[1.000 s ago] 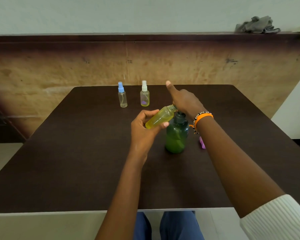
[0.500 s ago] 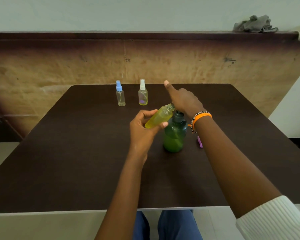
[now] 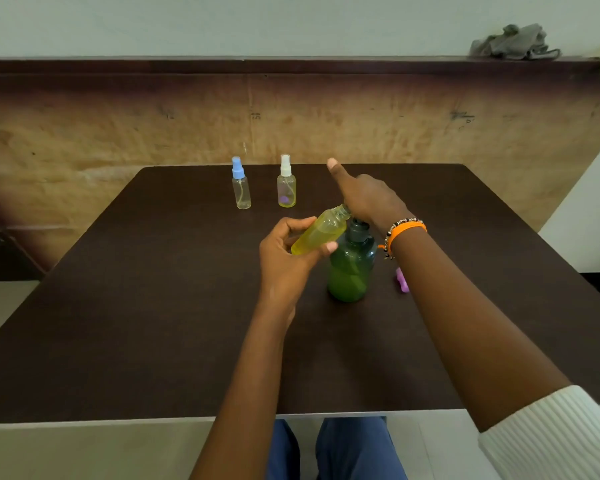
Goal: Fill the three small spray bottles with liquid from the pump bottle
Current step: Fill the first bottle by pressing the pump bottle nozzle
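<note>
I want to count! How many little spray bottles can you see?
3: the blue-capped bottle and white-capped bottle stand at the table's far edge; the uncapped bottle is tilted in the left hand.

Pump bottle [image 3: 351,268] stood on the bench [image 3: 153,323] about mid-way, right in front of me. My left hand [image 3: 286,261] held an uncapped spray bottle [image 3: 321,232] tilted just left of it, neck up against the pump head, and my right hand [image 3: 368,197] sat on top of the pump. Two capped spray bottles stood side by side near the far edge, one [image 3: 240,184] left of the other [image 3: 286,182]. A loose cap [image 3: 402,280] lay on the bench right of the pump bottle, partly behind my right arm.
</note>
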Tool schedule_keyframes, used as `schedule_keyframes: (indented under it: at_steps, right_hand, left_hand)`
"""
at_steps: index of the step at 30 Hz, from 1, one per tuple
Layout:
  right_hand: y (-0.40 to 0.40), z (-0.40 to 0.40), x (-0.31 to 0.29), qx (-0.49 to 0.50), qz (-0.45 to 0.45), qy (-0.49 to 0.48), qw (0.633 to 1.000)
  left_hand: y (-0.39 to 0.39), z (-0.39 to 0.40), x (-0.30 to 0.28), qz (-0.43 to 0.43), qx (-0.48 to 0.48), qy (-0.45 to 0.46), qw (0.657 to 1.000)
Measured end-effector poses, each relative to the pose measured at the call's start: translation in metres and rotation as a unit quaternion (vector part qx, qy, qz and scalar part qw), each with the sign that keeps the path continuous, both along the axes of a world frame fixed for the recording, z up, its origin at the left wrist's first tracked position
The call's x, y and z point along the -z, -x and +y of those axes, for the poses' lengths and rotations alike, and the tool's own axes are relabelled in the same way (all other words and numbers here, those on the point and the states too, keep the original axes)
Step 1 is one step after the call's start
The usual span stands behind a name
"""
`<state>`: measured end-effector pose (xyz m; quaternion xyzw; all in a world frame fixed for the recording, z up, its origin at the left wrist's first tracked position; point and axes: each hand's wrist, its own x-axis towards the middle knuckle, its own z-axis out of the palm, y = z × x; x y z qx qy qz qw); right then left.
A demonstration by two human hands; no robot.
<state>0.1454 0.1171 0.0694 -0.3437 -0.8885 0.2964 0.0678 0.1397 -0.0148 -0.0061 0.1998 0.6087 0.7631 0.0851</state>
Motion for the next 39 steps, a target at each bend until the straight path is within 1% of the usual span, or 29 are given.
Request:
schedule_keyframes:
  at_steps: [4,6,11,14,19,21,25,27,30,34,36,39]
  right_hand:
    - [-0.002,-0.002,-0.01,-0.011,-0.023,-0.05,0.998]
    - [-0.002,-0.001,-0.011,-0.015,-0.023,-0.05,0.998]
    - [-0.001,0.001,-0.001,0.004,-0.015,-0.012,1.0]
    - [-0.002,0.0,-0.002,0.006,-0.016,-0.033,0.999]
    - [-0.001,-0.002,-0.012,0.004,-0.043,-0.078,0.996]
    - [0.0,0.0,-0.012,0.006,-0.042,-0.059,0.997]
    - [0.004,0.003,-0.004,0.017,-0.01,0.013,1.0]
    - [0.005,0.003,-0.001,0.02,-0.007,0.026,0.999]
    - [0.004,0.002,-0.002,0.016,-0.009,0.026,1.0]
    - [0.004,0.001,-0.009,0.007,-0.032,-0.006,0.999]
    - [0.005,-0.001,-0.012,-0.007,-0.044,-0.022,0.999]
    - [0.009,-0.003,-0.008,-0.034,-0.06,-0.016,0.998]
  left_hand:
    - [0.0,-0.001,-0.004,-0.001,0.001,-0.002,1.0]
    - [0.001,0.0,-0.006,0.002,0.0,-0.002,1.0]
    - [0.0,-0.001,-0.002,0.003,0.001,0.008,1.0]
    - [0.001,-0.002,-0.002,0.005,0.0,0.011,1.0]
    - [0.0,-0.001,-0.006,0.003,0.002,0.005,1.0]
    - [0.0,0.0,-0.006,0.002,0.002,0.003,1.0]
    - [-0.001,0.0,-0.004,-0.005,0.006,0.009,1.0]
    - [-0.001,-0.001,-0.003,-0.007,0.009,0.012,1.0]
    - [-0.003,-0.001,-0.002,-0.01,0.011,0.01,1.0]
    - [-0.003,-0.002,-0.004,-0.008,0.009,0.003,1.0]
    - [-0.002,-0.002,-0.005,-0.006,0.008,0.002,1.0]
    - [-0.002,-0.001,-0.005,-0.005,0.01,0.006,1.0]
